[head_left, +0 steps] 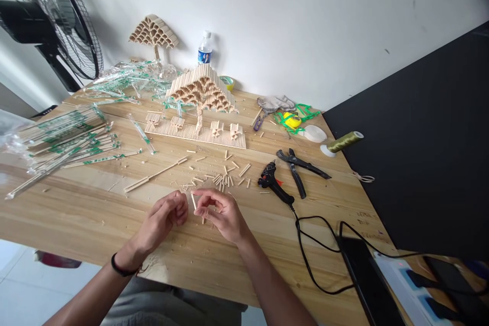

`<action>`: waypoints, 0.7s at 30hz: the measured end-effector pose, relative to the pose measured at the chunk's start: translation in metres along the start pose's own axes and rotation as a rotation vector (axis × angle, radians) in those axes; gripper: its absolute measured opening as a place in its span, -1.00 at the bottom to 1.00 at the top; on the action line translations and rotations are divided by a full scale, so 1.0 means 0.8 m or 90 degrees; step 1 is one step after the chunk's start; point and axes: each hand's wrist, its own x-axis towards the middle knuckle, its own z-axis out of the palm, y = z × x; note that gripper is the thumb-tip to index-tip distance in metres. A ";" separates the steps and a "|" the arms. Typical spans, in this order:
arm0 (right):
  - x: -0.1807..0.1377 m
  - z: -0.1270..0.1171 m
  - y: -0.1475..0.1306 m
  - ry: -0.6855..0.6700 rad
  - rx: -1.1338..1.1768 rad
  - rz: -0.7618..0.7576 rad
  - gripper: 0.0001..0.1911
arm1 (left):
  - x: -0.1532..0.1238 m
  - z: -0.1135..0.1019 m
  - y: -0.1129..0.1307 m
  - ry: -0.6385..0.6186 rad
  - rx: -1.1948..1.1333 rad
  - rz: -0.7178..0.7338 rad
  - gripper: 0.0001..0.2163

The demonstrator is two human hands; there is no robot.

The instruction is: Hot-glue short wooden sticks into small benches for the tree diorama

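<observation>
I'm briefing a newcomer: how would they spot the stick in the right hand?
On the wooden table, start at the larger tree model, then come nearer to the right hand. A short stick is pinched between its thumb and index finger. Unlike the loose pieces beyond, it is held.

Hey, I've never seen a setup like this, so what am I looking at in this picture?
There's no machine: a camera worn on a person's head looks forward and down. Their bare right hand pinches a short pale stick between thumb and forefinger. The left hand is curled beside it; whether it holds anything is hidden. On the wooden table lie loose stick pieces, wrapped sticks, a glue gun and a black pliers-like tool. Farther back stands a tree-shaped model.
</observation>
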 end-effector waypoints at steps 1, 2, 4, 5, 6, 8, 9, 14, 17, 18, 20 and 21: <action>0.000 0.000 -0.001 -0.004 -0.012 -0.007 -0.55 | 0.000 -0.001 -0.001 0.002 0.016 0.005 -0.60; 0.000 0.001 -0.002 -0.008 -0.023 -0.015 -0.56 | -0.001 -0.003 -0.002 0.002 0.030 0.005 -0.62; 0.000 0.001 -0.004 -0.018 -0.046 -0.028 -0.58 | -0.001 -0.005 -0.002 0.004 0.048 0.002 -0.67; 0.000 0.002 -0.005 -0.022 -0.056 -0.031 -0.59 | -0.001 -0.006 -0.002 0.010 0.051 0.002 -0.69; 0.000 0.002 -0.006 -0.025 -0.065 -0.030 -0.59 | 0.000 -0.006 -0.002 0.019 0.053 0.002 -0.69; 0.000 0.004 -0.008 -0.029 -0.080 -0.023 -0.58 | 0.001 -0.007 -0.001 0.037 0.056 0.000 -0.69; 0.000 0.004 -0.008 -0.031 -0.087 -0.020 -0.59 | 0.001 -0.007 0.000 0.043 0.056 -0.003 -0.69; 0.000 0.005 -0.005 -0.036 -0.126 -0.034 -0.58 | 0.002 -0.008 0.002 0.056 0.037 -0.018 -0.70; 0.000 0.004 -0.005 -0.023 -0.165 -0.038 -0.65 | 0.001 -0.007 0.004 0.066 0.022 -0.013 -0.70; 0.000 0.005 -0.005 -0.019 -0.174 -0.041 -0.69 | 0.001 -0.007 0.004 0.070 0.024 -0.008 -0.69; 0.000 0.006 -0.005 -0.015 -0.181 -0.053 -0.79 | 0.002 -0.006 0.005 0.076 0.039 -0.003 -0.68; 0.000 0.007 -0.005 -0.015 -0.181 -0.058 -0.84 | 0.002 -0.005 0.005 0.076 0.052 -0.004 -0.67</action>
